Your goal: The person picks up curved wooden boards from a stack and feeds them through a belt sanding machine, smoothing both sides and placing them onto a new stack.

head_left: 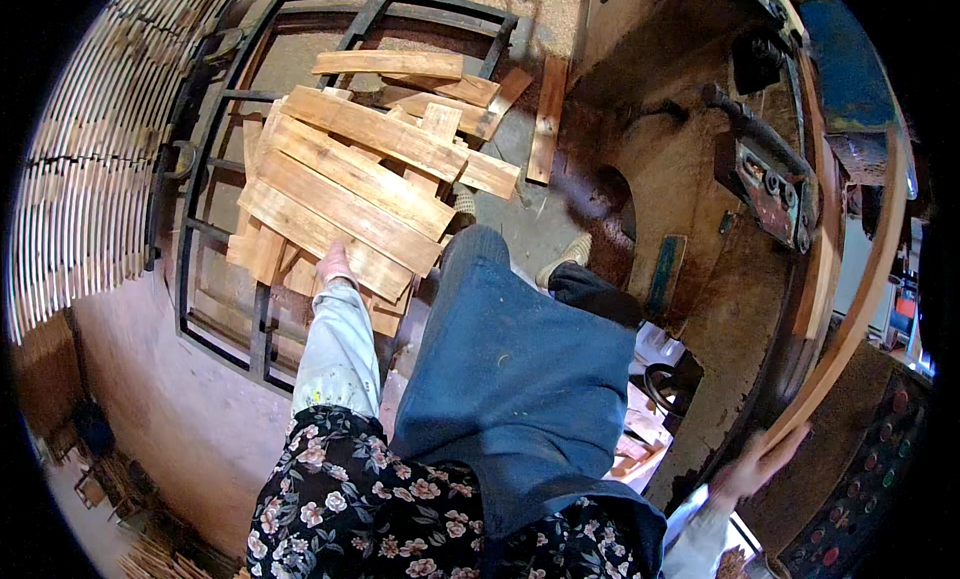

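Note:
My left hand (337,266) reaches to the near edge of a stack of flat wooden boards (345,204). Its thumb or a finger lies on the nearest board (300,234), and the other fingers are mostly hidden, seemingly closed round the edge. At the lower right my right hand (752,467) is at the near end of a long, narrow wooden strip (868,279). Slightly blurred, its fingers lie against the strip, seeming to hold it. From there the strip runs away up the right side, along a machine (735,289).
The boards rest on a dark metal frame (262,329). A tall stack of thin slats (90,169) stands at the left. On the machine sits a metal bracket (770,174); a panel with coloured buttons (850,509) is at the lower right. A loose board (547,119) lies beyond my feet.

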{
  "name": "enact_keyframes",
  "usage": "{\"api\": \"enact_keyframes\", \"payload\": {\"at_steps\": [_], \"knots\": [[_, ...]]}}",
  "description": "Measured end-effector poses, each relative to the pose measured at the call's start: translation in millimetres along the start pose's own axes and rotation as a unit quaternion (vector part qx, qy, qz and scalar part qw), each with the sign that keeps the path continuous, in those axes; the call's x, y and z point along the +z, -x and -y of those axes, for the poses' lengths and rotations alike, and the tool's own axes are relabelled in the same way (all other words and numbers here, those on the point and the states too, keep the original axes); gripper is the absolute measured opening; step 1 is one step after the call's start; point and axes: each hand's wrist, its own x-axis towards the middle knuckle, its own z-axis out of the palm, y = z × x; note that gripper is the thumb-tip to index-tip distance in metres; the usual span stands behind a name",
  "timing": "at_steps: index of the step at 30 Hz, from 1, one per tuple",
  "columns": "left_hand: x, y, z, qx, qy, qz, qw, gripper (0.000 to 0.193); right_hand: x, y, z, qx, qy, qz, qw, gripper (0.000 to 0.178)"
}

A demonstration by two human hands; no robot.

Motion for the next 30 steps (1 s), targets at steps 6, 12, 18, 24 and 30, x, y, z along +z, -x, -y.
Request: {"api": "enact_keyframes", "payload": {"at_steps": [6,12,18,24,30], "knots": [[3,40,-40,0.037,0.228,0.193,0.954,0.069,-126,219,-33,0.138,0.323,0.076,0.933,0.069],[41,-34,-33,-0.014,0.27,0.17,0.948,0.065,-96,139,-33,-0.116,0.413,0.134,0.893,0.052],[60,66,-101,-0.092,0.154,0.248,0.952,0.056,5,-19,9,-0.136,0.172,0.046,0.975,0.043],[25,182,-182,-0.048,0.29,0.271,0.917,0.046,61,-86,31,-0.22,0.168,-0.071,0.958,0.049],[10,434,-206,0.199,0.132,0.383,0.892,0.035,89,-47,221,-0.353,0.067,0.309,0.881,0.079]]}}
